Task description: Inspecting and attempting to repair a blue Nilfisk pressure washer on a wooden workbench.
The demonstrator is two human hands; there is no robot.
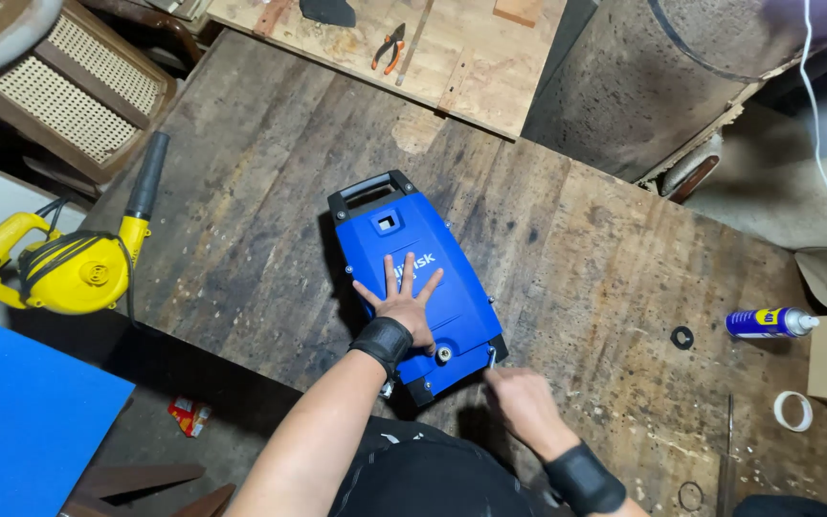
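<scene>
1. The blue plastic machine housing with a black carry handle (415, 292) lies flat near the middle of the worn dark wooden workbench (586, 278), handle end far, fitting end near.
2. The left hand (404, 302) is open, fingers spread, palm pressing flat on the housing.
3. The right hand (521, 400) is closed around a thin metal tool (491, 359) at the housing's near right corner – the tip is too small to make out.
4. Risk: the casing is smooth plastic. If the palm slips, the housing could skate on the boards and the tool could jump off the corner, gouging the shell or jabbing the left wrist just beside it.
5. Risk: the small black ring (682, 337) lies loose to the right – easy to knock off or lose in the grain.
6. Surface: scarred, stained planks. Blue spray can (770, 323) and white tape roll (793, 411) sit at the right edge.
7. Room: cluttered workshop. Yellow handheld blower (69, 263) left, orange-handled pliers (390, 48) on a pale board far, cane chair (78, 91) far left.
</scene>
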